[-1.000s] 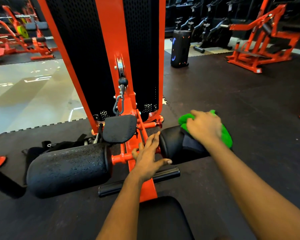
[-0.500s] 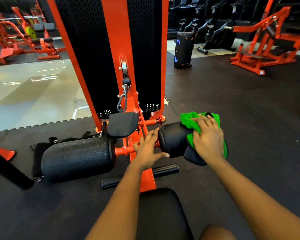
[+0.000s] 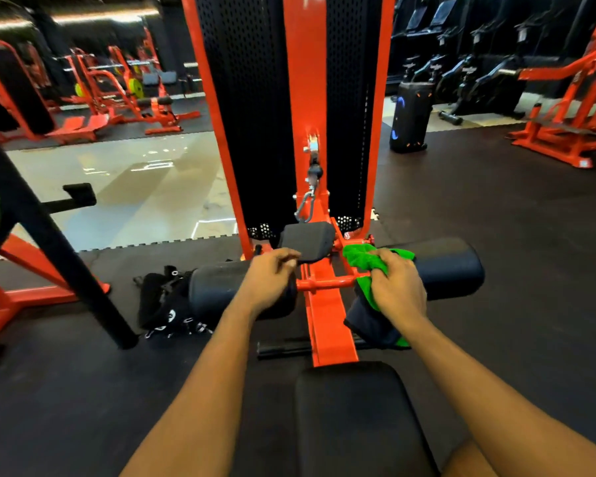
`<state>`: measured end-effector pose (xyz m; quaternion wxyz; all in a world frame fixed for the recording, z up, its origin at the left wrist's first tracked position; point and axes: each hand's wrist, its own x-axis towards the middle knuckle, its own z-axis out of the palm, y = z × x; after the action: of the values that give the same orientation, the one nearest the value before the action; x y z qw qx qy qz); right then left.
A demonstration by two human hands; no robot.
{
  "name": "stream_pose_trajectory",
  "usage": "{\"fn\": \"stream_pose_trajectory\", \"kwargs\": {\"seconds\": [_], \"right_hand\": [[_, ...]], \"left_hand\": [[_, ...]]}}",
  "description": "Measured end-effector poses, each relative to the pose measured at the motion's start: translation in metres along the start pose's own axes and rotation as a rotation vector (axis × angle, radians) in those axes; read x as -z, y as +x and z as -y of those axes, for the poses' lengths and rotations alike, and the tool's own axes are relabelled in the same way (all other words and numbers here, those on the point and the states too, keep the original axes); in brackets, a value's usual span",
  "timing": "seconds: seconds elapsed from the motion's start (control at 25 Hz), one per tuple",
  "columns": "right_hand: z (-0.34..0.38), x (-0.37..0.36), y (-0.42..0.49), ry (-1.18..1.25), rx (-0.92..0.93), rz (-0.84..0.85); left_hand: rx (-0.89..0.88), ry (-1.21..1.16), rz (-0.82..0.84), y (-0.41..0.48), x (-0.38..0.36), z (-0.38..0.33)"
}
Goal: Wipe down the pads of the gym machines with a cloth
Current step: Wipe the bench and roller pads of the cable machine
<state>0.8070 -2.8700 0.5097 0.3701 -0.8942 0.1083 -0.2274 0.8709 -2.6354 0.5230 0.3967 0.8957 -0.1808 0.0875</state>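
On the floor at the far left lies a tangle of black straps point(image 3: 162, 304), touching the outer end of the left roller pad point(image 3: 214, 290). The left hand point(image 3: 269, 280) sits over that pad's inner end, fingers curled toward the front edge of the small middle pad point(image 3: 307, 241). Blur hides whether they pinch anything, so I cannot tell. The orange frame point(image 3: 327, 304) runs between the two rollers. Just right of it the green cloth point(image 3: 362, 256) is bunched against the inner end of the right roller pad point(image 3: 451, 266). The right hand point(image 3: 398, 287) clenches it, and a darker flap hangs beneath the hand. The seat pad point(image 3: 355, 414) is nearest the camera.

The cloth looks light, soft and floppy, likely to fold on itself. I judge it best held as a wad in the palm, so a broad face meets the pad. The rollers look like firm, slightly yielding foam and may spin on their bar, so steadying one by its end while wiping seems wise
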Motion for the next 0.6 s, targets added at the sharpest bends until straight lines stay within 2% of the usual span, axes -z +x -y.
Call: {"fn": "stream_pose_trajectory", "kwargs": {"seconds": [0.12, 0.2, 0.28, 0.4, 0.48, 0.56, 0.6], "right_hand": [[0.027, -0.032, -0.008, 0.064, 0.039, 0.016], [0.046, -0.049, -0.009, 0.116, 0.093, 0.035], [0.066, -0.067, -0.007, 0.167, 0.172, 0.043], [0.091, -0.102, -0.004, 0.196, 0.261, 0.157], [0.099, -0.130, -0.014, 0.022, 0.339, 0.283], [0.102, -0.155, -0.028, -0.261, 0.363, 0.316], [0.103, -0.164, -0.031, -0.344, 0.345, 0.278]], "left_hand": [[0.045, -0.004, -0.216, -0.017, 0.053, 0.044], [0.109, 0.051, -0.301, -0.024, 0.077, 0.077], [0.204, 0.126, -0.314, -0.031, 0.092, 0.112], [0.277, 0.080, -0.185, -0.033, 0.091, 0.142], [0.302, -0.093, -0.181, -0.030, 0.078, 0.143], [0.354, -0.318, -0.317, -0.024, 0.059, 0.145], [0.350, -0.378, -0.400, -0.022, 0.051, 0.149]]}}
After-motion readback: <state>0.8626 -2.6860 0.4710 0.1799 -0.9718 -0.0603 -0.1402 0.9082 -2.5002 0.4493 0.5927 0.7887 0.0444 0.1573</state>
